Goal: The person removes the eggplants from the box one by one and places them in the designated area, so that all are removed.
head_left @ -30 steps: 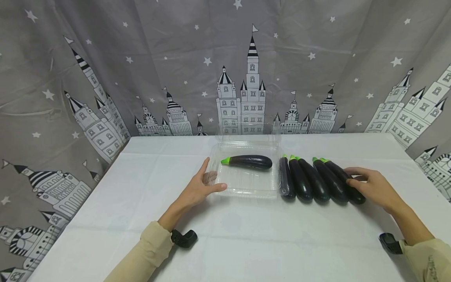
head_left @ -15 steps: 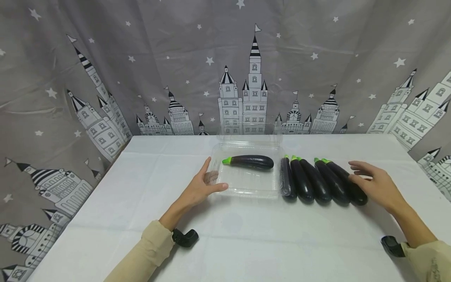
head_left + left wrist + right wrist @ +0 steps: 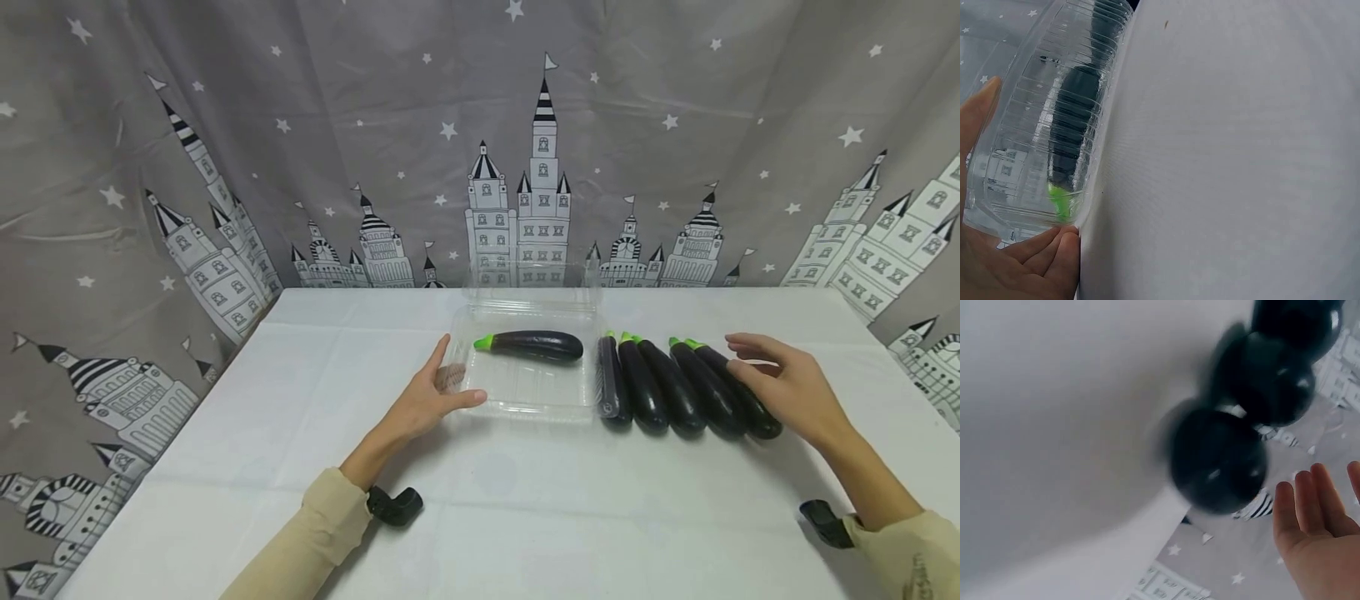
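A clear plastic clamshell container (image 3: 525, 390), lid up at the back, stands mid-table. One dark purple eggplant (image 3: 536, 344) with a green stem end lies crosswise inside. My left hand (image 3: 420, 404) holds the container's left front corner, thumb along the front rim and fingers against the left side; the left wrist view shows the fingertips (image 3: 1067, 240) at its end wall. Right of the container several eggplants (image 3: 671, 387) lie side by side. Over the rightmost eggplant (image 3: 757, 415) my right hand (image 3: 795, 387) hovers with loosely bent fingers, holding nothing.
A white cloth (image 3: 480, 517) covers the table. Behind it hangs a grey curtain (image 3: 360, 100) with castles and stars. The raised lid (image 3: 532, 275) stands close to the curtain. Each wrist wears a black device (image 3: 395, 507).
My right hand was touching the rightmost eggplant, then loosened and lifted slightly away, and has now shifted a little left above it. My left hand and the container have stayed put.
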`<state>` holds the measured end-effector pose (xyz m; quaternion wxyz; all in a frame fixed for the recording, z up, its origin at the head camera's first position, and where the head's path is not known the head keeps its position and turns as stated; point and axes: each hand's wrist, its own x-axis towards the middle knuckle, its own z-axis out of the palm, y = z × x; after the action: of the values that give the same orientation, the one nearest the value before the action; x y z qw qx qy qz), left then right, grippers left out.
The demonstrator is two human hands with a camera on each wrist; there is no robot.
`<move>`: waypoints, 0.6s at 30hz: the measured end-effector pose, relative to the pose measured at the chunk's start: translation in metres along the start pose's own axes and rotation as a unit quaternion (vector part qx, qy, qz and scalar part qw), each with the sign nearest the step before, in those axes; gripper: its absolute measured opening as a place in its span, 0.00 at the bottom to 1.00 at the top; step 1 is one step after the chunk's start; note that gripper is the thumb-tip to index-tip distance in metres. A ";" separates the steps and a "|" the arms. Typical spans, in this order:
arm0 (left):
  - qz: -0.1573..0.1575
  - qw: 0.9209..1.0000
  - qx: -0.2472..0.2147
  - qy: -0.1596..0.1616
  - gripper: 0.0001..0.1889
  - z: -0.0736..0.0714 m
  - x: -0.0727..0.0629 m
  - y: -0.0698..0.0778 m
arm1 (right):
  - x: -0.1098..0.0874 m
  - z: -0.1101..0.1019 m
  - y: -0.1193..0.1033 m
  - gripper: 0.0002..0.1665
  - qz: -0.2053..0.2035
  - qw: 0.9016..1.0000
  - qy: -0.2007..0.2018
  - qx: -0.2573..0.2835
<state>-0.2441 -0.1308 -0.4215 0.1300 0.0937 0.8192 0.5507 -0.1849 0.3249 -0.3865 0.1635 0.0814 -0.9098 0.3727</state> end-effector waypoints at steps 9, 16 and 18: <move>-0.005 1.000 0.005 0.004 0.61 0.001 -0.001 0.001 | 0.004 0.016 -0.032 0.20 -0.038 0.998 -0.040 0.037; -0.007 1.000 0.019 0.009 0.61 0.001 0.001 0.002 | 0.005 0.028 -0.056 0.19 -0.054 0.995 -0.067 0.040; -0.009 1.000 0.022 0.010 0.61 0.001 0.001 0.001 | 0.005 0.032 -0.062 0.19 -0.054 0.995 -0.079 0.040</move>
<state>-0.2447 -0.1294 -0.4205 0.1243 0.0838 0.8329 0.5327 -0.1808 0.2581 -0.3658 0.1079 0.1658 -0.8986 0.3917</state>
